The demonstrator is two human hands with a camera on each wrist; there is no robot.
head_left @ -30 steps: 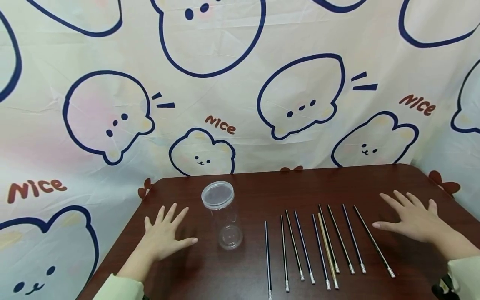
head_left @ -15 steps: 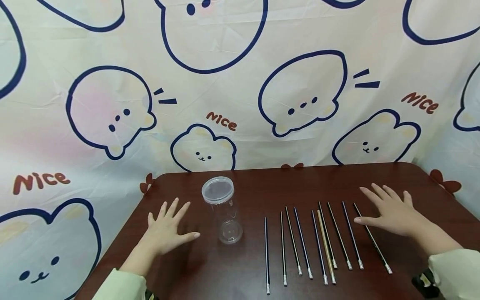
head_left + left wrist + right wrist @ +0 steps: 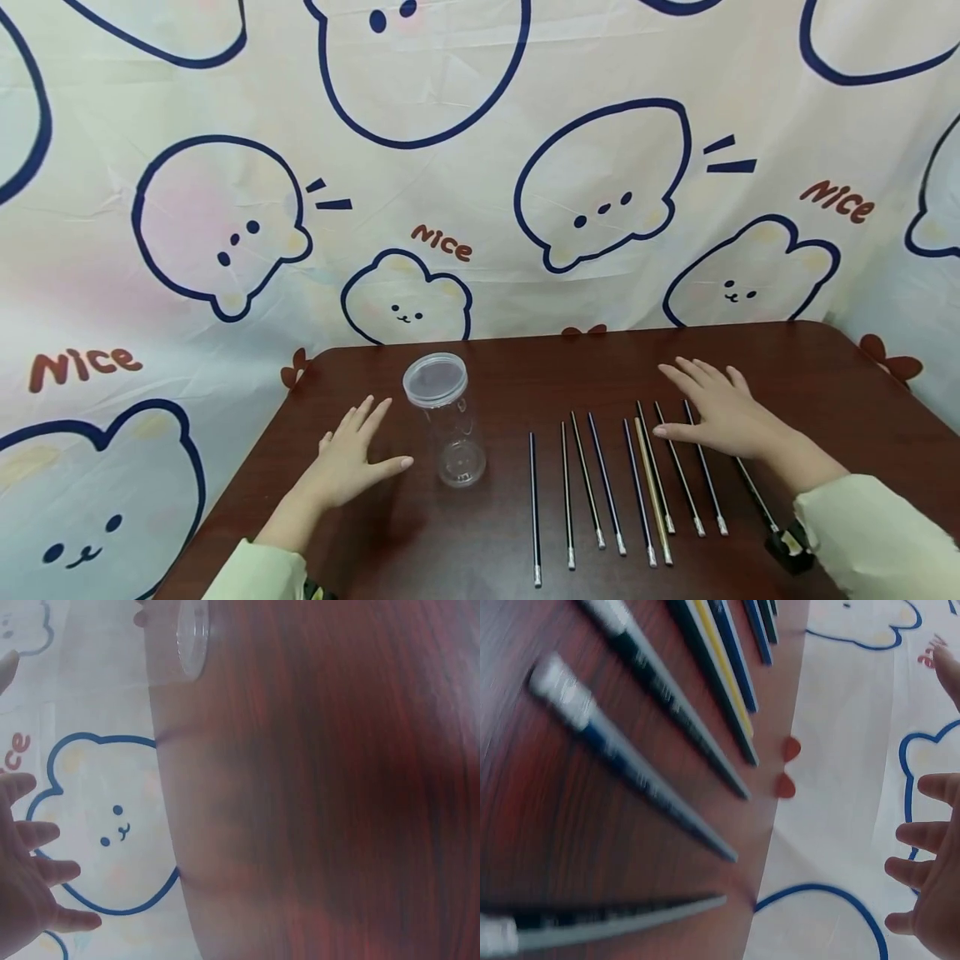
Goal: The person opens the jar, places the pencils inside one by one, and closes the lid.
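Note:
My left hand hovers just left of a tall clear plastic jar, its fingers spread and holding nothing. A translucent lid covers the upright jar. In the left wrist view the fingers show at the left edge, with the jar's round base at the top. My right hand is over the far ends of the rightmost pencils, fingers extended and nothing in them; it partly hides the last pencil. Several slim pencils lie in a loose row, mostly dark, one yellow pencil among them. Their silvery-white ends point towards me.
The dark brown wooden table has rounded far corners. Behind it hangs a pale cloth printed with bear outlines. A black strap sits at my right sleeve, close to the end of the rightmost pencil.
My right hand has moved left from beside the row to over the rightmost pencils. My left hand has shifted slightly right, nearer the jar. The jar and pencils stay in place.

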